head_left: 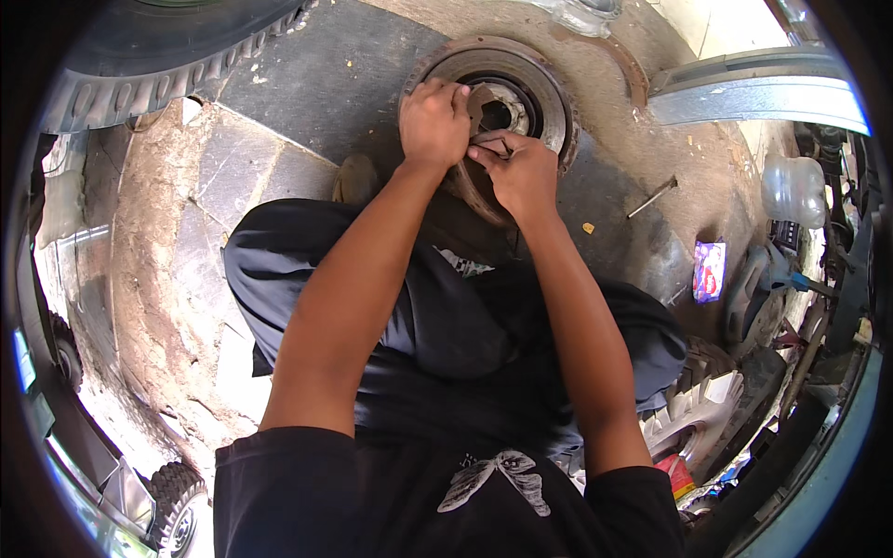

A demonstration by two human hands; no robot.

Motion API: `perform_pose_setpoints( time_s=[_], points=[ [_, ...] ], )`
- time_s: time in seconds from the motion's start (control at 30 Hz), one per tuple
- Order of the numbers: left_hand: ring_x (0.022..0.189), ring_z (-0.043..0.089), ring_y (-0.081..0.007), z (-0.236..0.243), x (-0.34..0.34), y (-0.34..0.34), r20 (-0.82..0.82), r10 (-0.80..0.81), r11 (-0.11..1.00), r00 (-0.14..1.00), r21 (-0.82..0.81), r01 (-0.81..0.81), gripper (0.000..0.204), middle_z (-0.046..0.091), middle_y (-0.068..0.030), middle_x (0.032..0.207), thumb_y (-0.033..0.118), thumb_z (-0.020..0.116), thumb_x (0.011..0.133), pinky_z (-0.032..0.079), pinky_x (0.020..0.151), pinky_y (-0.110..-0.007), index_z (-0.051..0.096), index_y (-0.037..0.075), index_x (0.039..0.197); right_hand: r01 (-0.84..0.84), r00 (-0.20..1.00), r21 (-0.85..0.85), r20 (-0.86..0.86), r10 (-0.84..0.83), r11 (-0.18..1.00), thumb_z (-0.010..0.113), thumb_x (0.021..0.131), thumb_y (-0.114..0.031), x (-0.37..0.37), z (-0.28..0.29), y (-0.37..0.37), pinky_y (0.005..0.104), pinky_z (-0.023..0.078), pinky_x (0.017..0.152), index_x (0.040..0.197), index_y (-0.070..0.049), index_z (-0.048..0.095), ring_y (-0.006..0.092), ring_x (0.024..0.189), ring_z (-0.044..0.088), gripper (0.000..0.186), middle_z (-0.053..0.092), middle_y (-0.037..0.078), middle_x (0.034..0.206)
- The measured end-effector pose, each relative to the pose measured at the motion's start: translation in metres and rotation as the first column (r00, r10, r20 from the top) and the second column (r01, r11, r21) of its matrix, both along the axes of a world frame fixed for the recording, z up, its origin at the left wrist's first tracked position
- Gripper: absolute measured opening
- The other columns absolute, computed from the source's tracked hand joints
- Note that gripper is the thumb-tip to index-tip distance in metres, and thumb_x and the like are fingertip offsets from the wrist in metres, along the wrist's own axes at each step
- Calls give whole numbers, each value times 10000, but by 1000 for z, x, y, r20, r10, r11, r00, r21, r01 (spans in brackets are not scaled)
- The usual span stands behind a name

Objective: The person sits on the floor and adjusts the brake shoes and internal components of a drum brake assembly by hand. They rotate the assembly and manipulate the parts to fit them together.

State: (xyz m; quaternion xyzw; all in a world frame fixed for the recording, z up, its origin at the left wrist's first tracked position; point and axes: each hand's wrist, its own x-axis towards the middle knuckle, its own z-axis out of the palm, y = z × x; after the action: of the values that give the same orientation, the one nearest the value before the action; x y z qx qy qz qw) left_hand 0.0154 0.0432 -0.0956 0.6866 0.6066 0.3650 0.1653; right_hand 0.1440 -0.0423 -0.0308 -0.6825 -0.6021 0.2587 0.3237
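Note:
A round rusty metal disc with a hub and centre hole (549, 98) lies in front of my crossed legs. My left hand (434, 126) is at its left side, fingers closed around the edge of a thin grey-brown piece (480, 102) over the hub; what the piece is made of is hard to tell. Just below the centre hole, my right hand (523, 172) pinches a folded part of what looks like the same thin piece, thumb and index finger together. Its other fingers are curled and partly hidden.
A large tyre (177, 46) is at upper left, a metal rail (753, 98) at upper right. A thin metal rod (651, 197), purple packet (709, 272) and plastic jug (791, 191) lie to my right. Tyres (698, 409) and assorted parts crowd the lower right; another wheel (177, 511) stands lower left.

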Motion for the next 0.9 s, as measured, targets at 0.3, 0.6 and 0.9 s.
perform_pose_setpoints(
  time_s=[0.3, 0.6, 0.9],
  points=[
    [1041, 671, -324, 2, 3, -1, -8, 24, 1000, 1000, 2, -24, 207, 747, -100, 1038, 233, 679, 979, 465, 959, -464, 815, 77, 961, 9, 1000, -73, 15, -8, 997, 856, 869, -261, 3, -5, 5, 367, 586, 770, 1009, -65, 831, 322, 865, 779, 242, 805, 134, 940],
    [1071, 654, -312, 2, 5, -6, -4, 54, 998, 999, -24, -54, 241, 745, -89, 1039, 265, 666, 988, 448, 976, -464, 822, 82, 976, 25, 999, -97, -23, -27, 995, 856, 858, -203, 6, -2, -19, 378, 585, 770, 978, -37, 820, 311, 837, 782, 208, 800, 144, 902],
    [1107, 640, -284, 0, 1, -3, -8, 56, 997, 998, -49, -56, 260, 749, -74, 1054, 284, 666, 985, 411, 1019, -431, 837, 90, 1010, 29, 995, -141, -85, -41, 990, 868, 864, -238, 3, -6, -30, 345, 594, 778, 1028, -59, 835, 246, 870, 800, 246, 814, 120, 946]
  ],
)
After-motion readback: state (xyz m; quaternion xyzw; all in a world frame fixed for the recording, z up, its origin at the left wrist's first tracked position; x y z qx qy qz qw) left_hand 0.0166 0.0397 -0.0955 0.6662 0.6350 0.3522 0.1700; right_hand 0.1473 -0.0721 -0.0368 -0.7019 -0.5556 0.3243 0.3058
